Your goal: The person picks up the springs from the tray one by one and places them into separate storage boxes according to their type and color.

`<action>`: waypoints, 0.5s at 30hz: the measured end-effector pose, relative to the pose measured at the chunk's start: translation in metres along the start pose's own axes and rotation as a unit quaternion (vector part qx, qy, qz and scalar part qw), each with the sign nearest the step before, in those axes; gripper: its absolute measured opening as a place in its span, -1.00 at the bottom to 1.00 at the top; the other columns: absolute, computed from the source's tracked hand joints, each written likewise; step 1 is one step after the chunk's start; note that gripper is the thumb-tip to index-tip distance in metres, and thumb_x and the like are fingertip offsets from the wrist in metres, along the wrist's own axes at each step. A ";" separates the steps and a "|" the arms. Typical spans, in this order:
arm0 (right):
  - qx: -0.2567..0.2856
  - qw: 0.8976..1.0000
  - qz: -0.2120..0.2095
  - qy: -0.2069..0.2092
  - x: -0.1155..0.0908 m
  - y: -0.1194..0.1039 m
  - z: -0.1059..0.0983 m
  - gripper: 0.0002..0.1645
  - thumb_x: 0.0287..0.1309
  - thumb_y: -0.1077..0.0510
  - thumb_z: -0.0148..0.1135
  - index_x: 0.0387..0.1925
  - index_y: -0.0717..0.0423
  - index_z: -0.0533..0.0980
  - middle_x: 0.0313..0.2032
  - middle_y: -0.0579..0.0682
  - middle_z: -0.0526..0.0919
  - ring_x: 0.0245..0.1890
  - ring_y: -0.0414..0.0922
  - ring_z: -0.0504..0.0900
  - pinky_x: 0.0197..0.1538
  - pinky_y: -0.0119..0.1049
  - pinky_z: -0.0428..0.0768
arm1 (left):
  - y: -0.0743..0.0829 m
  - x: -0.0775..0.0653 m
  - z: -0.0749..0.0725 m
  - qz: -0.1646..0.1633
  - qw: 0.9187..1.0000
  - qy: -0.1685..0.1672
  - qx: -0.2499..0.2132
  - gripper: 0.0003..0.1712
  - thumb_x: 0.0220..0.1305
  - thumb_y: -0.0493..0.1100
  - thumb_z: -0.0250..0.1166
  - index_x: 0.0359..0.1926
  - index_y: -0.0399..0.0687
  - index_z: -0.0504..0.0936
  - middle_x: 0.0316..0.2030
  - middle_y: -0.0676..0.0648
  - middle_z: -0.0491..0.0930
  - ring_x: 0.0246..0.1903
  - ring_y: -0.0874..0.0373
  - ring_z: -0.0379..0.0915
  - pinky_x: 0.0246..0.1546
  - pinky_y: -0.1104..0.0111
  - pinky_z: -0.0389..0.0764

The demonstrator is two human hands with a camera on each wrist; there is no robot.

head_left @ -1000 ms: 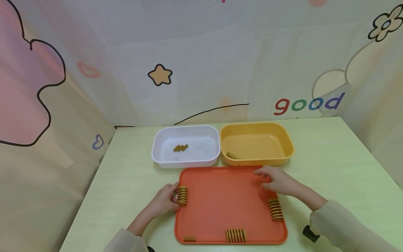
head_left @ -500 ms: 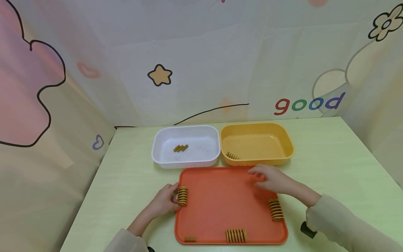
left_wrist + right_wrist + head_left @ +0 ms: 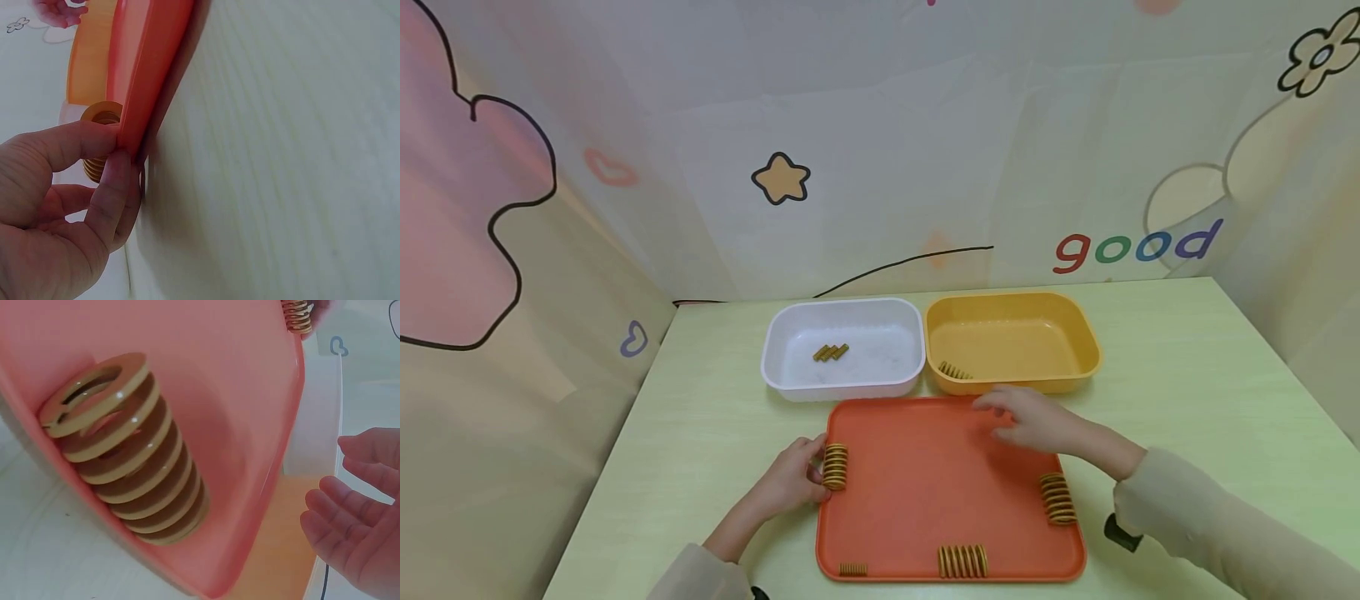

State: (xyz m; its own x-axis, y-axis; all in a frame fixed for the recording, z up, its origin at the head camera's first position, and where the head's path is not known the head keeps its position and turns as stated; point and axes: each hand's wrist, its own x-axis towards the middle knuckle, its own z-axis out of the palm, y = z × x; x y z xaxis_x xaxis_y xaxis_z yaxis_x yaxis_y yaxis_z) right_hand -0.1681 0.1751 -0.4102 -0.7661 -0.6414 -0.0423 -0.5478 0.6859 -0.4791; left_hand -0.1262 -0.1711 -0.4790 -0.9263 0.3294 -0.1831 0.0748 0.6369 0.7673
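Observation:
My left hand grips the left rim of a red tray. In the left wrist view, its thumb and fingers pinch the rim, beside a yellow-brown coil spring lying along that side. My right hand hovers over the tray's far right part, fingers loosely bent, holding nothing. Another thick coil spring lies along the right rim; it looms large in the right wrist view. At the near rim lie a third thick spring and a small thin spring in the left corner.
Behind the tray stand a white bin with several small yellow-brown cylindrical pieces and a yellow bin with one spring in its near left corner. The bins stand side by side on the pale green table.
My right hand has moved left over the far part of the tray, still holding nothing. My left hand, the tray and the springs have stayed in place.

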 end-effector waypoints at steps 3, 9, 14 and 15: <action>-0.002 1.000 -0.007 -0.006 0.003 -0.002 0.000 -0.62 -0.05 0.26 0.19 -0.10 0.24 0.48 -0.24 0.08 0.53 -0.27 -0.04 0.50 -0.23 -0.23 0.49 | 0.000 0.000 0.000 0.000 1.000 0.001 -0.002 -0.06 -0.30 -0.50 0.32 0.22 -0.46 0.14 -0.23 -0.20 0.35 -0.47 0.20 0.35 -0.55 0.51 0.42; -0.021 0.999 -0.031 -0.008 0.011 -0.005 0.003 -0.62 -0.04 0.25 0.19 -0.09 0.20 0.48 -0.20 0.08 0.53 -0.25 -0.02 0.53 -0.18 -0.19 0.51 | 0.000 0.000 0.000 0.002 1.000 0.001 0.000 -0.06 -0.30 -0.50 0.32 0.22 -0.45 0.13 -0.24 -0.20 0.34 -0.47 0.20 0.35 -0.55 0.52 0.42; -0.020 0.999 -0.049 -0.006 0.016 -0.009 0.004 -0.61 -0.06 0.27 0.19 -0.09 0.19 0.48 -0.19 0.08 0.53 -0.26 -0.02 0.54 -0.18 -0.20 0.51 | 0.000 0.000 0.000 0.000 1.000 0.000 0.001 -0.06 -0.30 -0.50 0.31 0.22 -0.45 0.13 -0.23 -0.20 0.34 -0.46 0.19 0.35 -0.55 0.51 0.41; -0.017 0.998 -0.052 -0.007 0.017 -0.010 0.003 -0.61 -0.07 0.28 0.19 -0.09 0.19 0.48 -0.19 0.08 0.53 -0.26 -0.01 0.54 -0.19 -0.20 0.51 | 0.000 0.000 0.000 -0.001 1.000 0.000 0.000 -0.06 -0.30 -0.50 0.31 0.22 -0.45 0.13 -0.23 -0.20 0.34 -0.46 0.19 0.35 -0.55 0.51 0.41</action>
State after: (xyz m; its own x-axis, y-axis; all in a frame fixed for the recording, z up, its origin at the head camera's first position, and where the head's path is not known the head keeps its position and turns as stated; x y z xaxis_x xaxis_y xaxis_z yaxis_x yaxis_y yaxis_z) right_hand -0.1746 0.1562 -0.4091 -0.6994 -0.7147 -0.0054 -0.6362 0.6260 -0.4509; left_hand -0.1260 -0.1713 -0.4790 -0.9266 0.3279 -0.1841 0.0734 0.6378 0.7667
